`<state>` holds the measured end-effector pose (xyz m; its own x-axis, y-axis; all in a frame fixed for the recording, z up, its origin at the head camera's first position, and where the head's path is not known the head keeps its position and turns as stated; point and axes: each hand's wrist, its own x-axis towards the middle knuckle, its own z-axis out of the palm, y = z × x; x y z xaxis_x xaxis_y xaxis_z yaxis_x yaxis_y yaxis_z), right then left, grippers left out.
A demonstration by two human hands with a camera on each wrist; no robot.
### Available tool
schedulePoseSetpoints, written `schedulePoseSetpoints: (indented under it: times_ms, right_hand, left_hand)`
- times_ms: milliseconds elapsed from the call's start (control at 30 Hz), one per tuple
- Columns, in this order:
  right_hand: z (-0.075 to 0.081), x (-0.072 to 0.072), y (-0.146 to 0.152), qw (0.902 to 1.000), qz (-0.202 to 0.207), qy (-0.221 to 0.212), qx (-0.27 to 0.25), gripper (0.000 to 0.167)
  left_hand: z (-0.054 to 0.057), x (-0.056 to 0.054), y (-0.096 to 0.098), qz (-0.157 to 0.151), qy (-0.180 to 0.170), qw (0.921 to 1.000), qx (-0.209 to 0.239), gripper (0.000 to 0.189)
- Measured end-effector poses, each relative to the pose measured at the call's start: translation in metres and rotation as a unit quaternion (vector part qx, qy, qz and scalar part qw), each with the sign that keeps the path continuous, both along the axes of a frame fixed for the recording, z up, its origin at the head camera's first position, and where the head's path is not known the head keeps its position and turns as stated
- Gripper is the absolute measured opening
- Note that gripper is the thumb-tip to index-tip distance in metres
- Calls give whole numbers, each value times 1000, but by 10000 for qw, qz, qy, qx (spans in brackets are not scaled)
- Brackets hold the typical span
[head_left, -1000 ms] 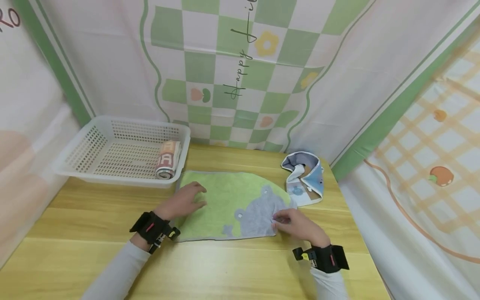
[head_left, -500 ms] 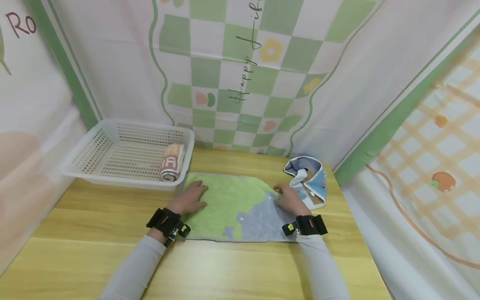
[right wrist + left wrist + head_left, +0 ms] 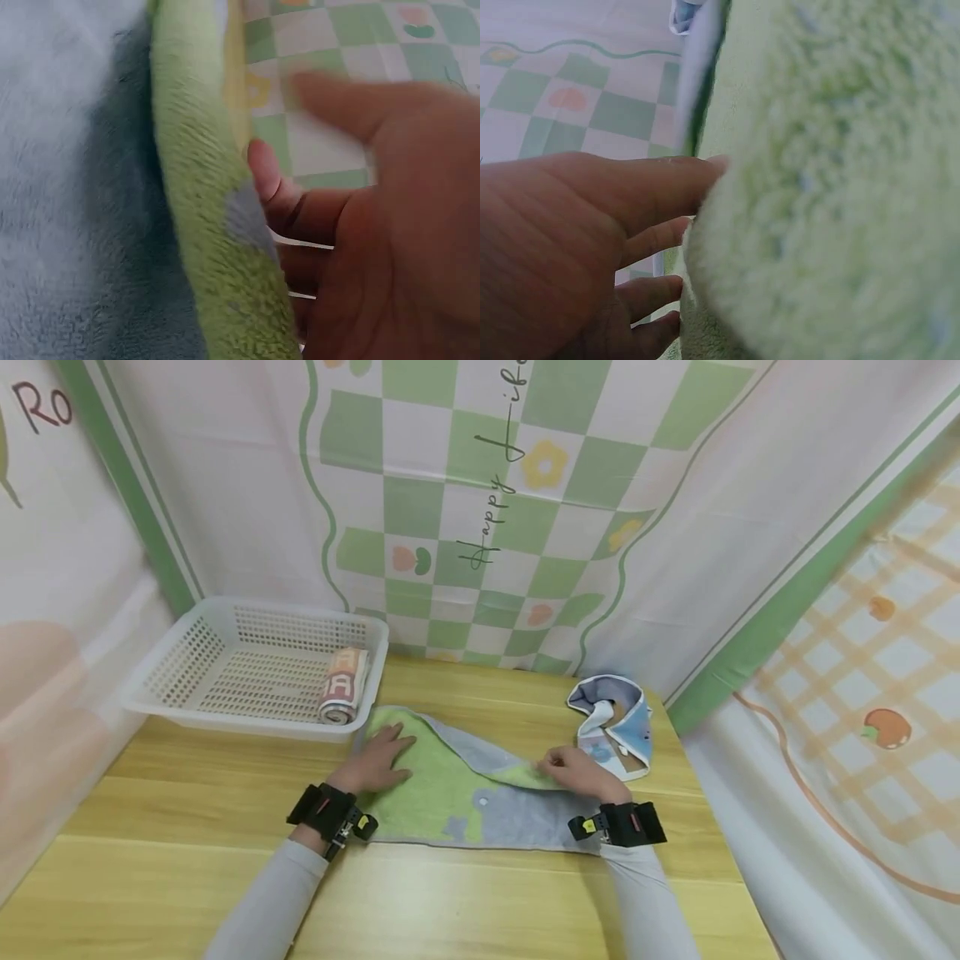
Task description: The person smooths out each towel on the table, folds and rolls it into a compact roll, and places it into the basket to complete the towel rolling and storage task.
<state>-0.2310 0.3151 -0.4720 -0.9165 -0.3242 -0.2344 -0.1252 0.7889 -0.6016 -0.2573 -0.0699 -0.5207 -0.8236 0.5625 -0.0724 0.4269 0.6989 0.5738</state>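
Note:
A green and grey towel (image 3: 427, 793) with an animal pattern lies on the wooden table in the head view. Its far edge on the right is turned over toward me, showing a grey reverse strip. My left hand (image 3: 381, 760) rests on its far left part, fingers spread; the left wrist view shows the fingertips at the green pile (image 3: 840, 187). My right hand (image 3: 581, 772) is at the right end of the turned edge. In the right wrist view its fingers (image 3: 300, 214) are bent behind the raised green fold (image 3: 202, 187), and the blurred thumb stands apart from it.
A white perforated basket (image 3: 255, 722) stands at the back left, holding a rolled orange and white cloth (image 3: 343, 685). At the back right lies a crumpled blue and white cloth (image 3: 633, 727). A patterned curtain (image 3: 420, 510) hangs behind the table (image 3: 420, 902).
My right hand went from the towel's near right corner to its far right edge, then slightly toward me as that edge turned over. The left hand stays on the towel.

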Motion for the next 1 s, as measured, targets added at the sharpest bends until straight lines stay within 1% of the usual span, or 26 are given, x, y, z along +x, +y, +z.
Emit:
schedulePoseSetpoints:
  times_ms: [100,167,200,300,500,600,667,733,833,867,933,1000]
  right_hand:
    - [-4,0,-3,10000,50,34,76,11]
    - [-7,1,-2,9999,81,45,125,17]
    - [-8,1,-1,9999,25,33,152,19]
    - [-8,-1,5,9998,-61,111,136,18]
    - [0,-11,21,9994,0,324,113,13]
    - [7,-14,30,9986,-105,469,222,9]
    - [10,-17,36,9966,-222,746,264,11]
    - [10,-24,43,9924,-409,1140,229,14]
    - [7,-36,50,9816,-698,1778,65,20]
    - [4,-39,52,9784,-801,1907,15,22]
    - [0,-42,53,9747,-995,2002,8,27]
    - [-4,-40,52,9749,-1105,1930,76,32]
  left_hand:
    - [0,1,-2,33,-60,10000,5,64]
    - [1,2,-3,45,-95,9999,33,65]
    - [2,2,-4,43,-108,9999,43,65]
    - [3,3,-5,41,-161,9998,83,65]
    - [4,4,-6,45,-271,9995,152,66]
    - [4,5,-6,62,-344,9992,198,66]
    - [5,6,-6,65,-371,9990,225,65]
    - [6,7,-6,68,-392,9989,246,65]
    - [7,7,-6,76,-367,9990,258,65]
    - [7,7,-6,73,-355,9990,247,65]
    - [7,6,-6,64,-358,9991,234,65]
    - [7,6,-6,68,-389,9990,225,66]
